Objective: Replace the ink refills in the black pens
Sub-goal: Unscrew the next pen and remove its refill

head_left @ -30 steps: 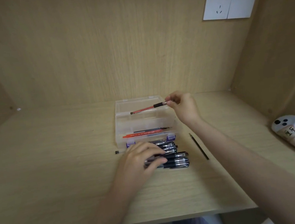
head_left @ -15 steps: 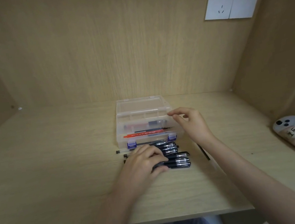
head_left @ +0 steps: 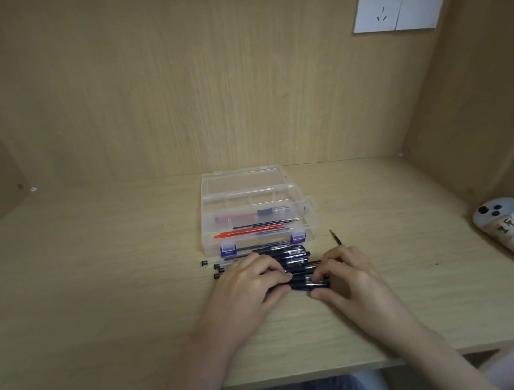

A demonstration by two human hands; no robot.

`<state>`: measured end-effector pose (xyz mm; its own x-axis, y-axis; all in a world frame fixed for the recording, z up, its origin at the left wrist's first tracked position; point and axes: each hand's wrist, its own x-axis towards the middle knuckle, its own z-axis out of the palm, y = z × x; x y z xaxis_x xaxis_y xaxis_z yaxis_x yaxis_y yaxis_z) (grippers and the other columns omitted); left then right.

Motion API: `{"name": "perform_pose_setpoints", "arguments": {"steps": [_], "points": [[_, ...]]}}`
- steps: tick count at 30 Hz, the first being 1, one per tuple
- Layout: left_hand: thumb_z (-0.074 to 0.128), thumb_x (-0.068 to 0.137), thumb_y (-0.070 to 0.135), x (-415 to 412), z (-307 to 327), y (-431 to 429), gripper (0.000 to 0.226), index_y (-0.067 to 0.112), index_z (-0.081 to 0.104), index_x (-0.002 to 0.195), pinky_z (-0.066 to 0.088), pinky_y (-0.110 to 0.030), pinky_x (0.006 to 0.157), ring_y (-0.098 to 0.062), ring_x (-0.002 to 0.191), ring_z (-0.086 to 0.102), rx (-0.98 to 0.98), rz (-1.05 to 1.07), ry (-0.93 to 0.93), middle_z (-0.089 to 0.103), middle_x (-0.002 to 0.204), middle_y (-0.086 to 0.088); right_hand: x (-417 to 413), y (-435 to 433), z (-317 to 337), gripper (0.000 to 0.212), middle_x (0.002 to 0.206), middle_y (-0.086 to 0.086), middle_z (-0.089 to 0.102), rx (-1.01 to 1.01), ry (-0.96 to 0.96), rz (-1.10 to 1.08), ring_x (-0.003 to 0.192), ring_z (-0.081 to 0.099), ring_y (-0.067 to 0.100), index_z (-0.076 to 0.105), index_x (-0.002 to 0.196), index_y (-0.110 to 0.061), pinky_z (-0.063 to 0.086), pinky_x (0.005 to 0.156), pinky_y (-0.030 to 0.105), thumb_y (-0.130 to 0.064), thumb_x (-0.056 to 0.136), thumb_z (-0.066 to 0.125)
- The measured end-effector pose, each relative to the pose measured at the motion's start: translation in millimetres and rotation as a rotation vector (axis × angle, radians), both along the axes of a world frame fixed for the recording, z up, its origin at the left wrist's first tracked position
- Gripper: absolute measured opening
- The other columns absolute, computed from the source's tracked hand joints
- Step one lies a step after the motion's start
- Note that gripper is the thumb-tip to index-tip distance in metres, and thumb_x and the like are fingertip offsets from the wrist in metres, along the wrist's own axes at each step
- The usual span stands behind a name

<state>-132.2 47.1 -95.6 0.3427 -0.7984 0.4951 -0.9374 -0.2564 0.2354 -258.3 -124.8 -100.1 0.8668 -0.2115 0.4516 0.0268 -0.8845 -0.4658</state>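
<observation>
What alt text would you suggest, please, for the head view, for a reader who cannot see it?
The left hand and right hand grip the nearest black pen in a row of black pens on a wooden desk. Behind them, an open clear plastic box holds red pens.

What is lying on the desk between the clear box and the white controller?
In the head view, one thin dark refill lies there, close to the box; the rest of the desk up to the controller is bare.
</observation>
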Motion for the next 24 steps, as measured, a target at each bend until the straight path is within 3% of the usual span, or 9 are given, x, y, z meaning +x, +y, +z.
{"name": "perform_pose_setpoints", "arguments": {"steps": [7,11,13,18,24], "points": [[0.045,0.088,0.046,-1,1,0,0.031,0.029,0.068,0.1,0.044,-0.023,0.079,-0.002,0.091,0.051,-0.023,0.013,-0.006,0.059,0.096,0.017,8,5,2,0.019,0.085,-0.012,0.056,-0.04,-0.085,0.01,0.084,0.046,0.005,0.062,0.083,-0.02,0.038,0.078,0.02,-0.037,0.086,0.054],[0.046,0.088,0.046,-5,4,-1,0.033,0.025,0.064,0.107,0.039,-0.02,0.079,-0.005,0.09,0.055,-0.096,0.045,-0.019,0.063,0.096,0.012,11,12,8,0.005,0.08,-0.014,0.063,0.215,-0.134,-0.008,0.076,0.057,0.002,0.06,0.084,-0.026,0.043,0.071,0.018,-0.028,0.089,0.059],[0.044,0.09,0.044,-6,6,0,0.032,0.025,0.062,0.108,0.044,-0.022,0.074,-0.005,0.086,0.058,-0.112,0.068,-0.005,0.065,0.094,0.012,15,16,11,0.015,0.079,-0.017,0.063,0.327,-0.13,0.005,0.073,0.059,0.003,0.058,0.083,-0.031,0.042,0.068,0.014,-0.018,0.089,0.061],[0.041,0.091,0.048,-9,8,0,0.034,0.025,0.063,0.104,0.052,-0.03,0.063,-0.005,0.076,0.061,-0.119,0.071,0.054,0.066,0.09,0.013,19,24,10,0.01,0.08,-0.017,0.062,0.397,-0.126,0.094,0.075,0.06,0.006,0.059,0.087,-0.032,0.043,0.07,0.016,-0.022,0.088,0.059],[0.046,0.09,0.05,-9,10,3,0.03,0.029,0.065,0.098,0.052,-0.027,0.057,-0.001,0.071,0.062,-0.166,0.089,0.038,0.068,0.085,0.015,17,26,11,0.011,0.081,-0.016,0.064,0.463,-0.127,0.125,0.077,0.061,0.004,0.062,0.089,-0.024,0.045,0.073,0.016,-0.013,0.089,0.061]]}}
